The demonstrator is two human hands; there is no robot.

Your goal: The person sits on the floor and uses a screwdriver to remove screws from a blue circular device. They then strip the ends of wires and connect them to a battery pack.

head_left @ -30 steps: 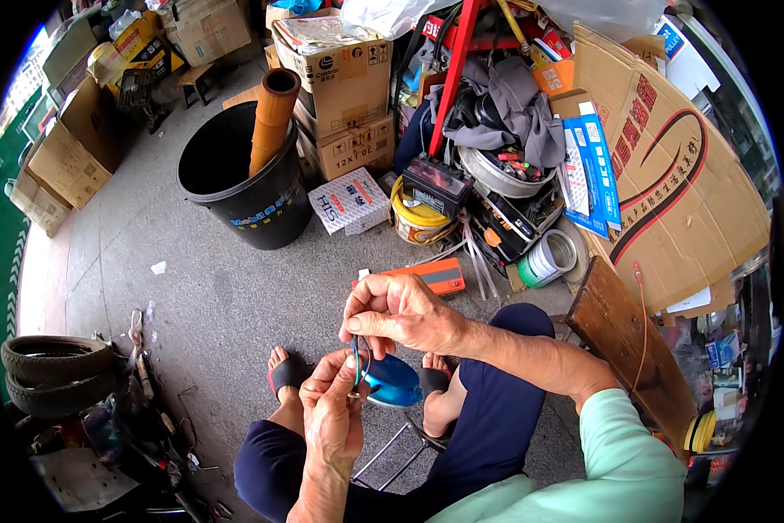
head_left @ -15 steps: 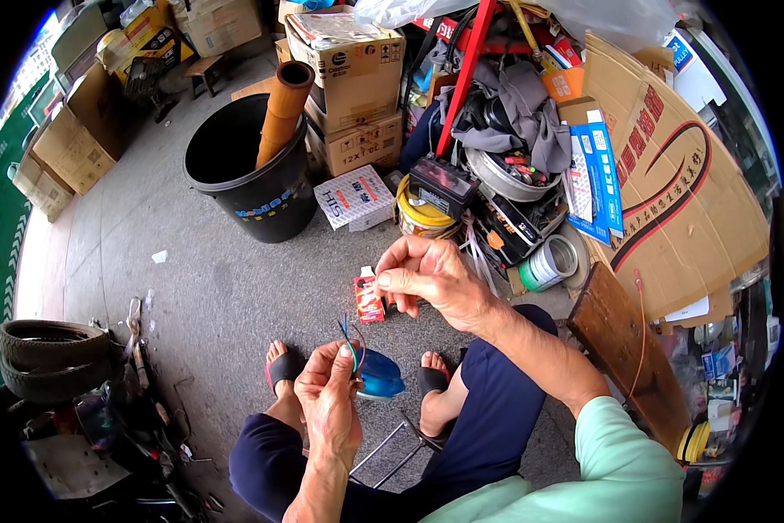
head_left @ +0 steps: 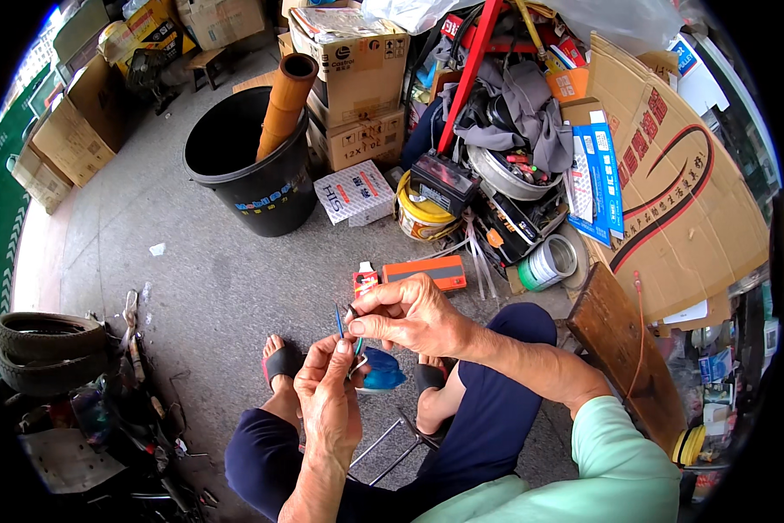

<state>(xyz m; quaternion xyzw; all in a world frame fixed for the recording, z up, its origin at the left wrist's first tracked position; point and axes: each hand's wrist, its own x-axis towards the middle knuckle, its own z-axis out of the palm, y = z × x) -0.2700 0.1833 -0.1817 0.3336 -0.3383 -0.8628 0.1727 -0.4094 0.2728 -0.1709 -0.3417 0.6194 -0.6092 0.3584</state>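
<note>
Left grip (head_left: 326, 383): we are pinching a blue wire (head_left: 339, 321) and a green wire (head_left: 359, 346) between thumb and fingers, the blue standing up just beyond the fingertips, the green showing to their right. Right grip (head_left: 414, 315): we are holding thumb and forefinger close together just beyond the left, whether on a wire end we cannot tell. Done: gathering; outstanding: the blue end is standing free, unattached.
</note>
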